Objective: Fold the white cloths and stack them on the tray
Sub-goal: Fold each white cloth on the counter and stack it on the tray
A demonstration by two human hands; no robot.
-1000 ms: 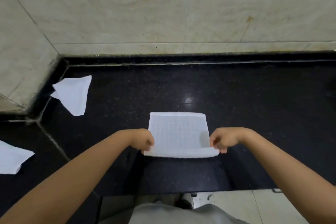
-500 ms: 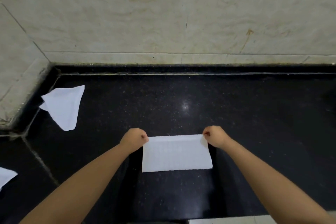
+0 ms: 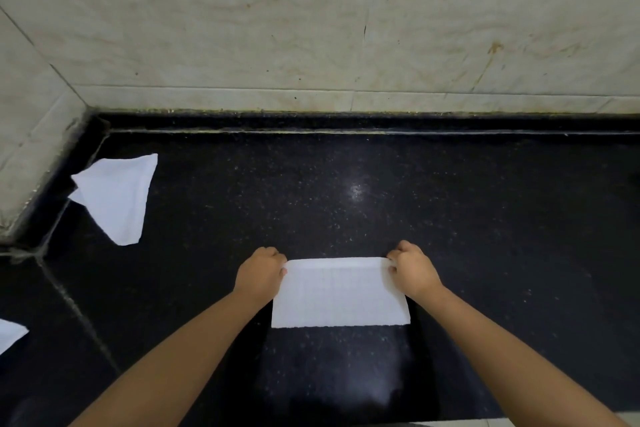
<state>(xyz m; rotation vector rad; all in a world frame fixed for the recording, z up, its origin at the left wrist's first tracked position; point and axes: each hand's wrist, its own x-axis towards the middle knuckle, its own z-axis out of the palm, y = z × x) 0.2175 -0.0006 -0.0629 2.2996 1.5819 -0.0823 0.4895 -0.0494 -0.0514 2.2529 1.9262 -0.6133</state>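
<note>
Both hands grip one folded white cloth (image 3: pixel 339 293) at its far corners. Left hand (image 3: pixel 259 270): fingers curled into a loose fist, thumb and fingertips pinching the far left corner of the cloth. Right hand (image 3: pixel 414 270): fingers likewise curled, pinching the far right corner, with the heel of the hand lying over the cloth's right edge. The fingertips are turned away from the camera, so the exact number of fingers in each pinch cannot be told.

Cloth position: it spans the gap between the two hands as a flat rectangle, far edge level with the knuckles, near edge toward the person between the two forearms. It lies on a black speckled countertop (image 3: pixel 381 191). A faint grid texture shows on its upper face, and a narrow crease band runs along the far edge between the two pinch points.

Other items: a second white cloth (image 3: pixel 116 196), folded to a rough triangle, lies on the countertop well to the left of and beyond the left hand, near the corner where the counter meets the tiled wall (image 3: pixel 311 28). A corner of a third white cloth (image 3: pixel 10 333) shows at the picture's left edge, well to the left of the left forearm.
</note>
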